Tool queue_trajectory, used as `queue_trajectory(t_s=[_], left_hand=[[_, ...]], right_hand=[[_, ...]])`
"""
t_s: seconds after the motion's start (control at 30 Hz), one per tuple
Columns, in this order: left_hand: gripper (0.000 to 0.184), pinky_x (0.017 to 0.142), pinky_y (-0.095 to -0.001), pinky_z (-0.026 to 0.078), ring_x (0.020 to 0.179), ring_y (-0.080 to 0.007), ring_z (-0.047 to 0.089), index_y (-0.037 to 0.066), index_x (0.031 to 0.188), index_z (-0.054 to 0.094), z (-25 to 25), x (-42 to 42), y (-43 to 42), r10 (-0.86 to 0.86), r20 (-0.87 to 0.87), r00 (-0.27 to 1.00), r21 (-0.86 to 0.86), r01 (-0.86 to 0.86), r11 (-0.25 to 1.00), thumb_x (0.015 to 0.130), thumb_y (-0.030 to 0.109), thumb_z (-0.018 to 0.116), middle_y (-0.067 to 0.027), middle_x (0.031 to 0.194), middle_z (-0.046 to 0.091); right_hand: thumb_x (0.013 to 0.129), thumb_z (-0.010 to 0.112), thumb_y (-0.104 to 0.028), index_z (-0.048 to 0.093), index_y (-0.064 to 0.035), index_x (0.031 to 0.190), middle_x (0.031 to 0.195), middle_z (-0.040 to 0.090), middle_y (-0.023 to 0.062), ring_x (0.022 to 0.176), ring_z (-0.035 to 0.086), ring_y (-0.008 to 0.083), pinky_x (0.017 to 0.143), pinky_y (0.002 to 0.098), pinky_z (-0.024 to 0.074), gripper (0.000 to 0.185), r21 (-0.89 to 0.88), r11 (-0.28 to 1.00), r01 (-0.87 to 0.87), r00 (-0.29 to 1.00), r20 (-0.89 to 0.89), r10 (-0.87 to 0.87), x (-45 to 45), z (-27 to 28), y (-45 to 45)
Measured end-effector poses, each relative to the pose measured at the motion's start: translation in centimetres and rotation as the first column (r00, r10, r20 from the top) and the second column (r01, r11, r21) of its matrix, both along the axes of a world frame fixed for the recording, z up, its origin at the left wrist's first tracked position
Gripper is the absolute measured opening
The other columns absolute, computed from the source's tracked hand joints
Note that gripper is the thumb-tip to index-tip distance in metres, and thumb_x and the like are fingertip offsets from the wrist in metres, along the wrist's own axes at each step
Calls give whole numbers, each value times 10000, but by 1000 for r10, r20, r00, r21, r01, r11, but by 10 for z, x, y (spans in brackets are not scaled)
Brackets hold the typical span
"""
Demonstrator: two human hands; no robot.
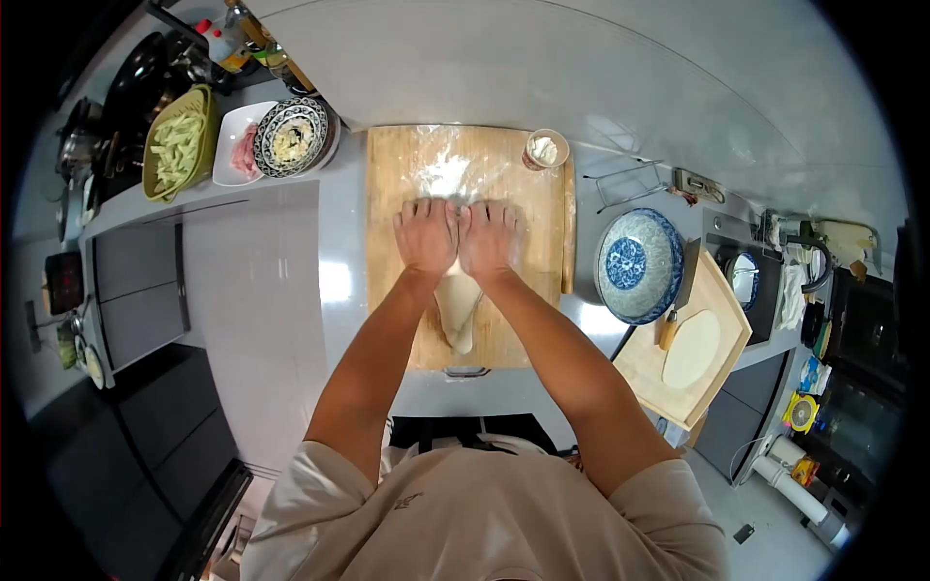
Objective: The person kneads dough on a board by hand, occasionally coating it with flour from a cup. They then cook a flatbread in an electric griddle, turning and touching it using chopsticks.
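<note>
On the floured wooden board (pixel 392 320), a long pale piece of dough (pixel 457 308) points toward my body. My left hand (pixel 426 237) lies palm down over its far part, with the fingers pointing away from me and slightly apart. Beside it, my right hand (pixel 490 237) rests in the same way, thumb close to the left thumb. Both hands cover the far part of the dough, so its shape there is hidden. A small cup of white flour (pixel 544 150) stands at the board's far right corner.
To the left are a patterned bowl (pixel 292 138) of chopped food, a white dish (pixel 231 145) with pink meat and a green basket (pixel 180 145) of cut vegetables. To the right, a blue-and-white bowl (pixel 639 266) stands near a wooden tray (pixel 635 373) holding flat dough (pixel 693 350) and a cleaver (pixel 690 279).
</note>
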State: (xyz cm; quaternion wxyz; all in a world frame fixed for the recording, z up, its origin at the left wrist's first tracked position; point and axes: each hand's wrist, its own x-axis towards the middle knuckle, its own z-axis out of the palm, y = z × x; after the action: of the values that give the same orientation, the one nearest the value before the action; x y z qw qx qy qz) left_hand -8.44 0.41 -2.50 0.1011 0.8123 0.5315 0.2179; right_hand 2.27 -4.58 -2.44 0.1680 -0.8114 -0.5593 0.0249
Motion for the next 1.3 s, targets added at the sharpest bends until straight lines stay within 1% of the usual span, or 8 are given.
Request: queue_trajectory(t_s=[0.13, 0.33, 0.43, 0.53, 0.6, 0.93, 1.2, 1.3], left_hand=[[339, 836, -501, 484, 974, -345, 644, 88, 959, 737, 7, 3, 12, -67, -50, 997, -53, 64, 997, 1039, 333, 517, -138, 1020, 737], [340, 879, -560, 543, 983, -432, 666, 66, 1010, 740, 89, -16, 4, -89, -59, 994, -633, 32, 774, 1016, 311, 506, -181, 1063, 735], [328, 879, -549, 537, 952, -433, 665, 81, 1043, 744, 52, -27, -35, -139, 58, 989, -364, 150, 919, 1018, 316, 516, -194, 1030, 722], [288, 877, -522, 511, 1001, -393, 637, 84, 1037, 731, 46, -39, -106, -73, 135, 988, -128, 91, 988, 1025, 307, 549, -175, 1025, 697], [271, 893, -506, 482, 1032, -368, 615, 81, 1034, 725, 37, -43, -127, 20, 260, 965, -12, -17, 1000, 1029, 299, 564, -161, 1040, 683], [313, 926, -510, 411, 1049, -361, 565, 74, 1035, 748, 18, -23, -43, 36, -37, 999, -66, -38, 997, 1047, 310, 544, -143, 1048, 665], [390, 880, -491, 455, 1019, -347, 605, 66, 913, 777, 7, -9, 36, -50, 37, 998, -14, 50, 999, 1030, 346, 532, -127, 1032, 713], [397, 889, -477, 509, 1042, -353, 655, 69, 911, 781, 14, -14, 33, -133, -43, 990, -121, 127, 984, 1020, 351, 524, -134, 1045, 750]], right_hand=[[1071, 485, -338, 695, -91, 1020, 1071, 695, 180, 1049, 623, 392, 938, 532, 463, 328, -12, 1000, -19, 1000, 10, 19, 5, 14, 9], [1070, 504, -281, 668, -66, 986, 1065, 708, 218, 1100, 629, 413, 960, 548, 448, 282, -11, 980, -201, 865, -472, 172, 14, 53, -29], [1064, 523, -275, 670, -69, 1001, 1061, 709, 197, 1091, 620, 417, 970, 542, 444, 261, -77, 990, -116, 853, -519, 60, -10, 66, -65], [1056, 541, -290, 674, -85, 1032, 1091, 696, 168, 1066, 611, 400, 972, 535, 447, 246, 21, 995, -101, 984, -145, 103, -32, 33, -104], [1051, 549, -296, 677, -96, 1053, 1110, 681, 155, 1050, 602, 381, 958, 528, 449, 238, 134, 989, -63, 991, -111, 78, -45, 31, -116], [1054, 524, -358, 704, -117, 1033, 1101, 674, 107, 1065, 610, 334, 915, 528, 443, 302, -138, 989, -49, 998, 27, 53, -22, 17, -32], [1060, 464, -361, 777, -88, 1038, 1135, 706, 146, 1101, 609, 364, 974, 528, 435, 416, -8, 996, -88, 993, -79, 88, 8, 11, 34], [1058, 446, -356, 773, -86, 1021, 1054, 735, 177, 1052, 639, 394, 1015, 509, 451, 426, -97, 978, -185, 983, -4, 185, 13, 25, 32]])
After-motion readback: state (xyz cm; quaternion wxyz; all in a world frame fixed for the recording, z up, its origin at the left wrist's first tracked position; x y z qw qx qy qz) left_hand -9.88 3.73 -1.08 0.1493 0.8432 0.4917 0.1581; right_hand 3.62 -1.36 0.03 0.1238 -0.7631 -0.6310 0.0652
